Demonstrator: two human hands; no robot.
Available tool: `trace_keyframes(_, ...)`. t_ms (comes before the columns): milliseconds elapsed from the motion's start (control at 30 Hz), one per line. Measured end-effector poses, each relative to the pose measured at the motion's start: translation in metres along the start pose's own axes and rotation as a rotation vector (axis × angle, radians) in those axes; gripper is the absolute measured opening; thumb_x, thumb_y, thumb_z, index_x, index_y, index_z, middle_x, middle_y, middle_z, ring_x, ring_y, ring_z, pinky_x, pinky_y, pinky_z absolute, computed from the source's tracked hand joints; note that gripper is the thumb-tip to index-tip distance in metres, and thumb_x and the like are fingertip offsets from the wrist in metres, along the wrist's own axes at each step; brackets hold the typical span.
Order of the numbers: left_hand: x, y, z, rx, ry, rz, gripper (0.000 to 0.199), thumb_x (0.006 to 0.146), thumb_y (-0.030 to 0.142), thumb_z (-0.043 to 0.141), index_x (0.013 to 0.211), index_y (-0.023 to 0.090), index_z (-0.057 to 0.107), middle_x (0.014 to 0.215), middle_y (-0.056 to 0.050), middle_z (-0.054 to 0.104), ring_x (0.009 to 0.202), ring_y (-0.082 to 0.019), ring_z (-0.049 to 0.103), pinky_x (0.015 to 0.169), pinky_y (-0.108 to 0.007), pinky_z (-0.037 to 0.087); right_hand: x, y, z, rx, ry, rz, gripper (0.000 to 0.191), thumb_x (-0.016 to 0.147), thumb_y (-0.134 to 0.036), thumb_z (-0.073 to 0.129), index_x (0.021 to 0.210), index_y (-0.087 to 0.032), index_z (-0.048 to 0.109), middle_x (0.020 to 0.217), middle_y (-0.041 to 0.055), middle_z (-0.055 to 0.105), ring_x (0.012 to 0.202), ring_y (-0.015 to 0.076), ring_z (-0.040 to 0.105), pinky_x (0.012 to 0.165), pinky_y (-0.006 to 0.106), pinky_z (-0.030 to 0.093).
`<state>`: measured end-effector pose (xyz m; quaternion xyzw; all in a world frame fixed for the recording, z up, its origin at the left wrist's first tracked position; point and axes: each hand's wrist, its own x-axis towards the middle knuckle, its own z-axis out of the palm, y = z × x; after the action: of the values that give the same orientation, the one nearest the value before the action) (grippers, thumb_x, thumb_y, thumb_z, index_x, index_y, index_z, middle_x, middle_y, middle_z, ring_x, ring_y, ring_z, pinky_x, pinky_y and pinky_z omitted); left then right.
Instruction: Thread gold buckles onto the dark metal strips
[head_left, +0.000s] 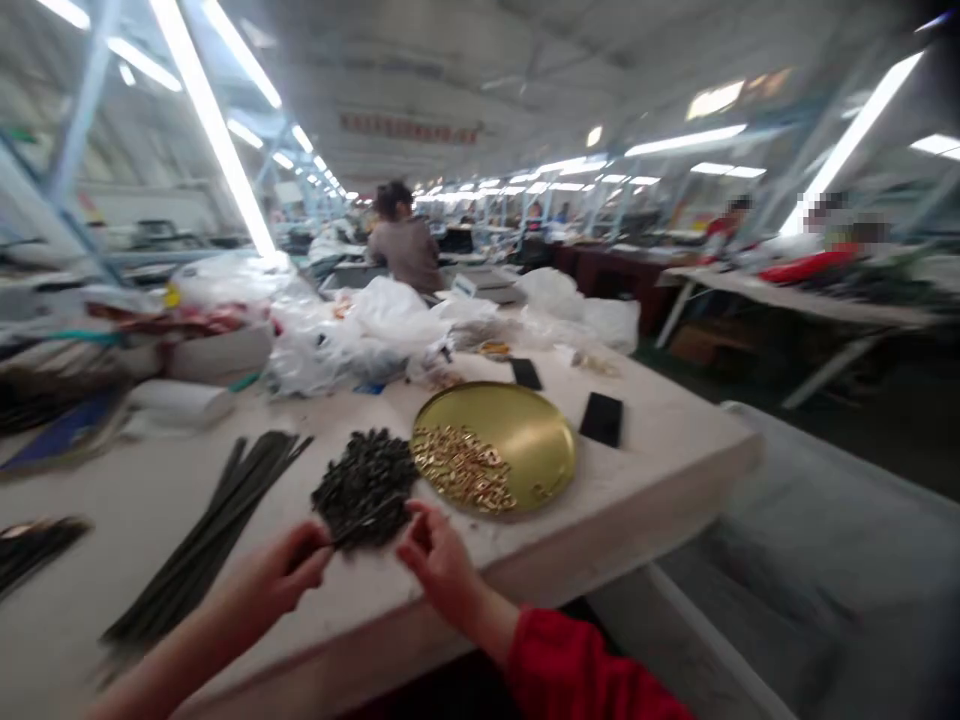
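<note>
A heap of small black pieces (364, 485) lies on the pale table between my hands. My left hand (289, 570) is at the heap's lower left, fingers pinched on a thin dark strip that reaches over the pieces. My right hand (439, 560) is at the heap's lower right, thumb and fingers curled together; what they hold, if anything, is too small to make out. Behind it, a round gold tray (536, 430) carries many small gold metal parts (465, 465), mostly on its left side. Long dark strips (217, 530) lie in a bundle left of the heap.
Two black rectangles (602, 419) lie near the tray. Clear plastic bags (390, 315) and a white roll (180, 400) are along the back. More dark strips (37, 550) lie far left. A whitish bin (825, 540) stands right of the table. A person (405, 245) is beyond.
</note>
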<state>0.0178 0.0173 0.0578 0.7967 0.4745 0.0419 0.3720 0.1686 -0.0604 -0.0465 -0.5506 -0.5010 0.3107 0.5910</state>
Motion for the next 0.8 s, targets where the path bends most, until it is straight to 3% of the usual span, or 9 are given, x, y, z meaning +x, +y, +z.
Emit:
trace_keyframes(100,-0.036,-0.018,0.029,-0.126,-0.175,-0.115,0.015,0.077,0.026,0.044,0.067,0.016,0.048,0.054,0.006,0.047,0.046,-0.008,0.041,0.045,-0.020,0.033,-0.018,0.008,-0.001,0.137,-0.158,0.174,0.029,0.086,-0.047,0.039,0.078,-0.020,0.045,0.053,-0.0075,0.036,0.044,0.0088,0.036,0.041,0.019,0.032)
trace_keyframes(167,-0.042,-0.020,0.050,-0.266,-0.247,-0.145,0.019,0.078,0.030,0.040,0.068,0.016,0.049,0.053,0.006,0.044,0.047,-0.008,0.038,0.046,-0.020,0.031,-0.028,0.013,0.001,0.150,-0.271,0.238,0.030,0.087,-0.047,0.037,0.074,-0.020,0.043,0.049,-0.0090,0.032,0.040,0.0083,0.031,0.036,0.019,0.027)
trace_keyframes(267,-0.042,-0.020,0.069,-0.473,-0.307,-0.177,0.027,0.079,0.037,0.038,0.074,0.015,0.051,0.051,0.006,0.041,0.046,-0.008,0.035,0.045,-0.020,0.028,-0.034,0.018,-0.003,0.071,-0.355,0.248,0.036,0.088,-0.046,0.034,0.064,-0.020,0.042,0.047,-0.0069,0.036,0.041,0.0089,0.034,0.039,0.020,0.030)
trace_keyframes(367,-0.042,-0.020,0.071,-0.621,-0.261,-0.283,0.029,0.077,0.039,0.040,0.081,0.014,0.053,0.048,0.008,0.036,0.041,-0.007,0.028,0.040,-0.020,0.021,-0.021,0.022,-0.017,-0.089,-0.288,0.203,0.036,0.089,-0.042,0.033,0.066,-0.019,0.049,0.051,-0.0035,0.043,0.048,0.0116,0.042,0.047,0.023,0.034)
trace_keyframes(500,-0.038,-0.020,0.068,-0.832,-0.178,-0.417,0.027,0.073,0.033,0.046,0.092,0.014,0.051,0.052,0.009,0.038,0.037,-0.004,0.023,0.036,-0.018,0.017,0.011,0.032,-0.030,-0.302,-0.198,0.133,0.018,0.084,-0.031,0.044,0.083,-0.018,0.056,0.074,0.0036,0.055,0.069,0.0177,0.051,0.064,0.029,0.039)
trace_keyframes(667,-0.036,-0.025,0.067,-0.964,-0.141,-0.481,0.030,0.070,0.025,0.050,0.097,0.013,0.052,0.059,0.007,0.044,0.039,-0.003,0.028,0.035,-0.015,0.019,0.042,0.047,-0.006,-0.459,-0.254,0.088,0.017,0.078,-0.020,0.048,0.093,-0.018,0.056,0.091,0.0081,0.057,0.082,0.0215,0.053,0.077,0.035,0.039)
trace_keyframes(800,-0.033,-0.017,0.068,-0.879,-0.155,-0.502,0.024,0.080,0.024,0.045,0.101,0.014,0.053,0.055,0.007,0.043,0.037,-0.003,0.031,0.035,-0.014,0.024,0.049,0.029,0.003,-0.579,-0.225,0.040,0.014,0.074,-0.013,0.051,0.085,-0.016,0.059,0.084,0.0088,0.060,0.078,0.0220,0.055,0.071,0.035,0.042)
